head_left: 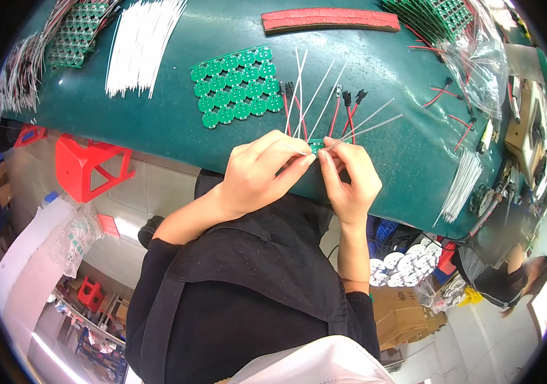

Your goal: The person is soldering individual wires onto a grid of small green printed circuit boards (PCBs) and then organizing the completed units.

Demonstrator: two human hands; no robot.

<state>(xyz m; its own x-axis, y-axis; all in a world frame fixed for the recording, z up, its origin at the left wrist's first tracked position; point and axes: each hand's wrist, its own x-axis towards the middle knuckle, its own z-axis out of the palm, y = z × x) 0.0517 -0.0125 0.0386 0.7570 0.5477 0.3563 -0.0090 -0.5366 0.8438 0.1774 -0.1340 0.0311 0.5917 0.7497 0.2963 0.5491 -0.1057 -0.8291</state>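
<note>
My left hand (264, 171) and right hand (354, 176), nearly meeting, are pinching thin white wires (368, 118) over the small green board (316, 146) at the table's (158, 121) near edge, probably keeping the tips steady while their long ends are fanning outward.

I get bright, fairly even light on the left hand (264, 169) and right hand (353, 182), their skin pale on top. Beyond both, the green table (158, 128) carries a soft sheen; below and left of the left hand, floor tiles (164, 192) throw back white glare. Below the hands, I see the black apron (267, 256) sink dark. Well right of the right hand, a person (498, 281) looks smeared. Far out around both, fisheye curves everything toward a black rim.
</note>
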